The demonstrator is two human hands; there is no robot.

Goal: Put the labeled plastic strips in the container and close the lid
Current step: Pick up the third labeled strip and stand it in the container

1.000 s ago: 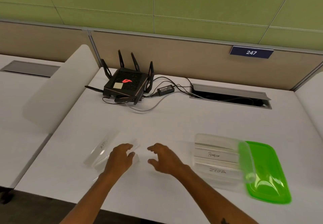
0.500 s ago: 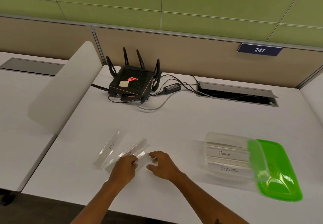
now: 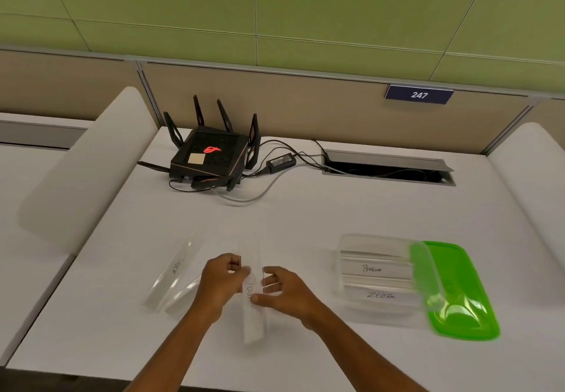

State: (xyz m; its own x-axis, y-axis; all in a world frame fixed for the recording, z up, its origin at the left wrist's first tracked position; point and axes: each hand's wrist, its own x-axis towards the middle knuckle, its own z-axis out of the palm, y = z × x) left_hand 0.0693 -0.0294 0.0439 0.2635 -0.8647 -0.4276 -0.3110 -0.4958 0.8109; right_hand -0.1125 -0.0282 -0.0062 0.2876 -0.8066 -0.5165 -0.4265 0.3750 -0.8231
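Observation:
A clear plastic strip (image 3: 253, 321) with handwriting on it stands almost lengthwise between my hands. My left hand (image 3: 220, 281) pinches its left edge and my right hand (image 3: 282, 292) holds its right edge. Two more strips lie on the desk to the left: one labelled "TIGER" (image 3: 174, 270) and another (image 3: 180, 298) partly under my left wrist. The clear container (image 3: 374, 246) sits at the right with strips labelled "PENGUIN" (image 3: 371, 269) and "ZEBRA" (image 3: 380, 295) inside. Its green lid (image 3: 458, 296) lies off the container, against its right side.
A black router (image 3: 211, 156) with antennas, a power brick and cables sit at the back of the desk. An open cable hatch (image 3: 386, 168) is behind the container. White dividers stand at the left (image 3: 88, 162) and right desk edges.
Both hands closed on one strip, lifted it from the pile at the left and turned it lengthwise. The camera view shifted, so everything sits more to the right.

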